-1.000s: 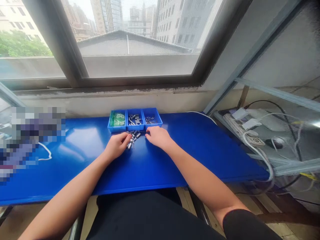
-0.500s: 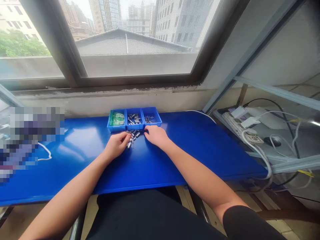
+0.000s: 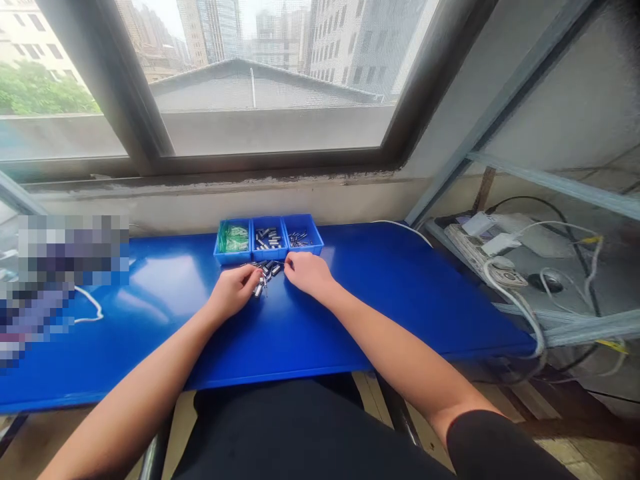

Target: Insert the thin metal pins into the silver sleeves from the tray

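My left hand (image 3: 234, 289) is closed in a pinch at the left side of a loose pile of small black and silver metal parts (image 3: 273, 268) on the blue table. Whatever lies between its fingertips is too small to name. My right hand (image 3: 309, 272) is also pinched, at the pile's right edge, just in front of the bins; a thin dark sliver shows by its fingertips. Behind the hands stand three joined blue bins: the left bin (image 3: 216, 252) has a green bag with pale pieces, the middle bin (image 3: 270, 255) short cylinders, the right bin (image 3: 316, 249) thin metal pins.
The blue table (image 3: 400, 300) runs under a window. At the left end, a blurred-out area and a white cable (image 3: 95, 310) lie on it. To the right, a metal-framed shelf holds a power strip (image 3: 463, 250), chargers, cables and a black mouse (image 3: 546, 280).
My right hand has shifted slightly left, toward the pile, and its fingers have drawn closer together. The left hand has stayed in place.
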`<state>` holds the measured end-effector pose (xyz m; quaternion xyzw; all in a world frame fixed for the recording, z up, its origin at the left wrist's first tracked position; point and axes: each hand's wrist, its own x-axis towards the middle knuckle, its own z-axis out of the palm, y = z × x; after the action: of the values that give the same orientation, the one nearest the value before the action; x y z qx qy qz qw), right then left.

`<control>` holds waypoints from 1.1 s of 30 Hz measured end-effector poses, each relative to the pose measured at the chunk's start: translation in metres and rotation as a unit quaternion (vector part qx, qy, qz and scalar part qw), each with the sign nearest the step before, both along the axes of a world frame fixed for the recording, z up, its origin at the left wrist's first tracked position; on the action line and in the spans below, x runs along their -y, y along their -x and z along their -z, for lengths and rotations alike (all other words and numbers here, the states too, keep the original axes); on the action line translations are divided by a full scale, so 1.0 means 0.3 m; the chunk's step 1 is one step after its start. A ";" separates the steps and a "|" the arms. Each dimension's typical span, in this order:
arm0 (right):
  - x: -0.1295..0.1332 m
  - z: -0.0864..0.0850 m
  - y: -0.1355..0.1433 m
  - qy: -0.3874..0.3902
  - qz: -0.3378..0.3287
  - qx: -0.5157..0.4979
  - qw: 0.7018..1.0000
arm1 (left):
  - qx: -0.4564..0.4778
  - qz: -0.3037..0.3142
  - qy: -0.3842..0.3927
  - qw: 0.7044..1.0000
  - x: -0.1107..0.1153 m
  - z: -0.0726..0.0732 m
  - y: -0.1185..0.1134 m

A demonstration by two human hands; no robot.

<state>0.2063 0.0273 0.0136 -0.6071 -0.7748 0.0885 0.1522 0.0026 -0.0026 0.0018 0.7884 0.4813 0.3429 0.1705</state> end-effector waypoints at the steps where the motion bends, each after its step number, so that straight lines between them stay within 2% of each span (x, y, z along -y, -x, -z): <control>1: 0.007 -0.005 0.001 -0.019 0.002 -0.028 0.999 | 0.003 -0.003 0.002 1.000 0.001 0.001 -0.001; 3: 0.020 -0.014 0.007 -0.058 0.003 -0.106 0.993 | 0.013 -0.008 0.007 1.000 0.001 0.001 -0.002; 6: 0.038 -0.019 0.024 -0.071 -0.046 -0.255 0.963 | 0.035 -0.012 0.013 0.999 0.002 0.000 -0.004; 11: 0.052 -0.004 0.060 -0.019 -0.065 -0.444 0.893 | 0.039 -0.025 0.005 0.999 -0.001 0.003 0.000; 14: 0.041 0.008 0.068 0.007 -0.056 -0.515 0.855 | 0.035 -0.027 -0.001 0.999 -0.002 0.009 0.002; 18: 0.029 0.017 0.073 0.082 -0.063 -0.588 0.802 | 0.041 -0.025 -0.006 0.999 0.000 0.008 0.000; 27: 0.053 0.043 0.095 0.134 -0.088 -0.561 0.812 | 0.053 -0.007 -0.014 0.998 -0.006 0.005 0.002; 33: 0.055 0.030 0.087 0.170 -0.087 -0.550 0.813 | 0.038 0.000 -0.020 0.999 -0.008 0.005 0.006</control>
<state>0.1802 0.0109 0.0046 -0.4029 -0.5839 0.5514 0.4390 0.0008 -0.0002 0.0003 0.7780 0.4679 0.3820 0.1727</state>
